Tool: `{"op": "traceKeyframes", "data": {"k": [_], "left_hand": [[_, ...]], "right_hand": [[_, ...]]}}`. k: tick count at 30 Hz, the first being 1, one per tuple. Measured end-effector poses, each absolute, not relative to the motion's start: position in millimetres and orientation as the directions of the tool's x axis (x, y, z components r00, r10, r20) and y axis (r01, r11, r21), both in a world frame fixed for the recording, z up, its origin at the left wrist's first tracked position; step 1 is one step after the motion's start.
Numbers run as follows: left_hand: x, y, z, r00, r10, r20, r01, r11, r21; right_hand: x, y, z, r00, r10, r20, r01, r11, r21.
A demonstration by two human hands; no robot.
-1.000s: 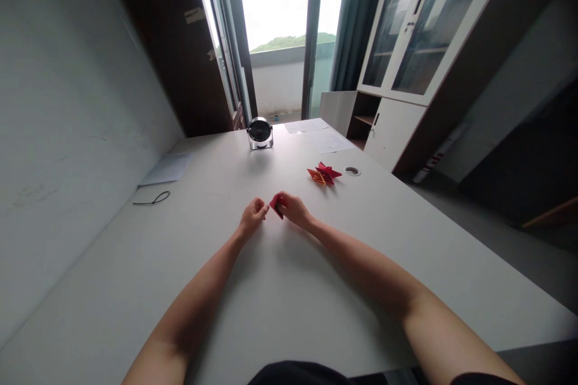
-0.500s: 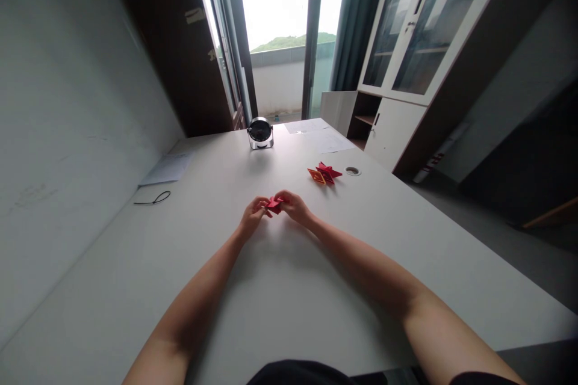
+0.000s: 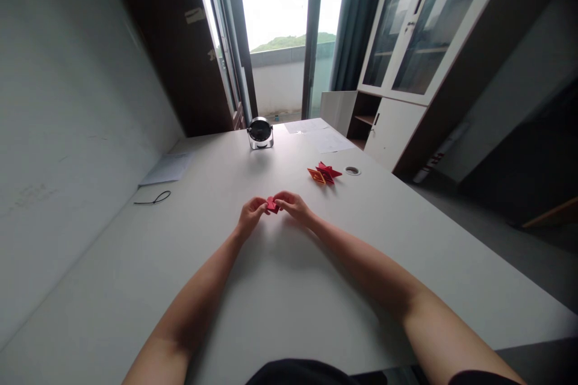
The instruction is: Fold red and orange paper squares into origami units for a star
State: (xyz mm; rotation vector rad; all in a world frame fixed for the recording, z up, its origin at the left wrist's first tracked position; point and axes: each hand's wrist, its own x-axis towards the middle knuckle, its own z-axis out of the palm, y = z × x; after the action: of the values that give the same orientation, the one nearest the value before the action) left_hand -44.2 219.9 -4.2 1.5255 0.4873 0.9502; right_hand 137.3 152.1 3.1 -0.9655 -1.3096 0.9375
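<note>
Head view: left hand (image 3: 251,215) and right hand (image 3: 292,207) meeting over bench (image 3: 280,289), fingertips curling shut, both pinching small red folded paper (image 3: 271,204) between them. Paper sitting just above bench surface, mostly hidden by fingers. Red paper pile (image 3: 324,174) lying beyond right hand, near. Small fan (image 3: 260,133) standing well beyond both hands. Black cord (image 3: 153,198) and paper sheet (image 3: 167,169) lying well off to left hand's side.

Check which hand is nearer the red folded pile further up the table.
Right. The right hand is short of the red folded pile and to its left, not touching it. The left hand lies farther left, on the other side of the small red piece both pinch.
</note>
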Motion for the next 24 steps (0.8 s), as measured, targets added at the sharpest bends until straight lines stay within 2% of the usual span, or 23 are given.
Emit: {"op": "traceKeyframes", "data": {"k": [5,10,14,19,24], "left_hand": [[-43.3,222.8,-8.8,0.538,0.784,0.309,-0.183,-0.249,0.951],[-43.4,220.9,-9.0,0.524,0.797,0.302,-0.155,-0.26,0.953],[-44.0,218.8,-8.5,0.529,0.783,0.329,-0.119,-0.315,0.941],[-45.3,219.7,-8.2,0.511,0.789,0.34,-0.044,-0.371,0.927],[-47.3,222.0,-7.8,0.489,0.786,0.379,0.055,-0.462,0.885]], "right_hand": [[139.1,157.8,-6.5,0.034,0.964,0.265,0.012,0.265,-0.964],[137.4,157.5,-7.4,-0.078,0.971,0.228,0.039,0.231,-0.972],[136.6,156.6,-6.5,-0.114,0.962,0.248,0.166,0.265,-0.95],[137.7,157.8,-11.4,-0.105,0.972,0.211,0.341,0.234,-0.91],[135.8,156.9,-12.7,-0.072,0.976,0.205,0.429,0.216,-0.877]]}}
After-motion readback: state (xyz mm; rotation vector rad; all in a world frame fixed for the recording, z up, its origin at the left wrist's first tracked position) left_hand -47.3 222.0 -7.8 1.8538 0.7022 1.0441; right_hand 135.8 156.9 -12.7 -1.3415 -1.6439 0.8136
